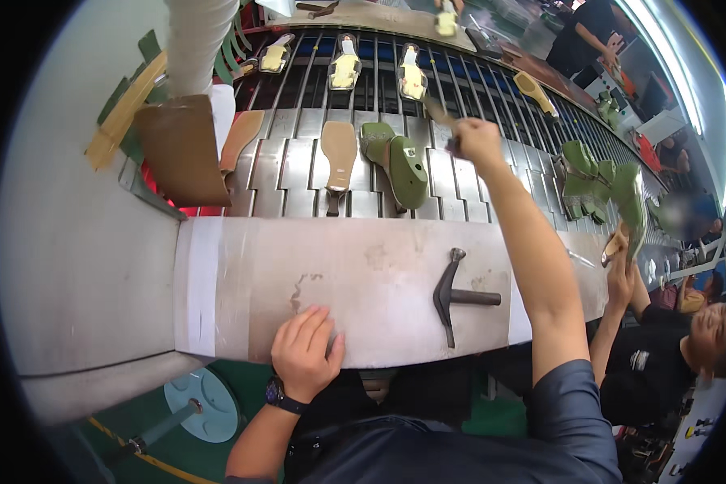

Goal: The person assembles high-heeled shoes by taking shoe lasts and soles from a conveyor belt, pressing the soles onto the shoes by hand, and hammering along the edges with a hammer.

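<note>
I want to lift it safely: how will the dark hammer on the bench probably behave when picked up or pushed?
The hammer is probably stiff and heavy for its size, since its long curved head looks metallic. Pushed, it would likely slide or pivot rather than roll, because the head lies crosswise to the handle.

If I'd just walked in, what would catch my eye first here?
Probably the dark metal hammer with a curved head, lying on the pale, stained bench. Beyond it, two olive-green shoes lie on the silvery metal-slatted conveyor, and the person's bare right hand is stretched out over it.
</note>
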Demonstrator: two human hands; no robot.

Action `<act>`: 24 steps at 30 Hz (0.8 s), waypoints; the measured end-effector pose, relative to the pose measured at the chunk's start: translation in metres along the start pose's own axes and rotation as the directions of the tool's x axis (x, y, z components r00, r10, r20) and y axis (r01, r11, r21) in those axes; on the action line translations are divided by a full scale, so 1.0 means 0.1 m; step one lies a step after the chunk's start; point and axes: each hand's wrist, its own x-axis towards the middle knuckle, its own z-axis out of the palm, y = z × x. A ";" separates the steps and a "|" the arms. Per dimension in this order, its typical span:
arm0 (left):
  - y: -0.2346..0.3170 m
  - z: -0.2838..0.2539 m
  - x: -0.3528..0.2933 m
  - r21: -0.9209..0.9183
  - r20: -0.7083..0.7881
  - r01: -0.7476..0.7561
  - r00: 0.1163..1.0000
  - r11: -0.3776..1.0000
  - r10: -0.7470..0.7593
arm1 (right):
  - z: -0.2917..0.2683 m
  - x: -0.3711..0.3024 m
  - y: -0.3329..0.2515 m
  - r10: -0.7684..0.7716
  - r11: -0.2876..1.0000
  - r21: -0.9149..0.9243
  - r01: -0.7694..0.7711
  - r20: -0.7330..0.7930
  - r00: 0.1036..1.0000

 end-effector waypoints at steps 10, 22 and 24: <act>-0.07 -0.05 0.06 0.038 0.111 0.027 0.993 0.999 -0.031 | 0.47 1.23 -0.12 -0.537 0.681 -0.578 0.450 0.023 0.843; 0.06 -0.18 0.17 0.058 0.072 0.092 0.993 0.994 -0.096 | 1.34 1.91 -0.15 -0.149 0.472 -0.873 0.123 0.058 0.987; 0.07 -0.19 0.14 0.039 0.052 0.082 0.995 0.996 -0.084 | 1.10 1.81 -0.28 -0.104 0.522 -0.838 0.157 0.120 0.987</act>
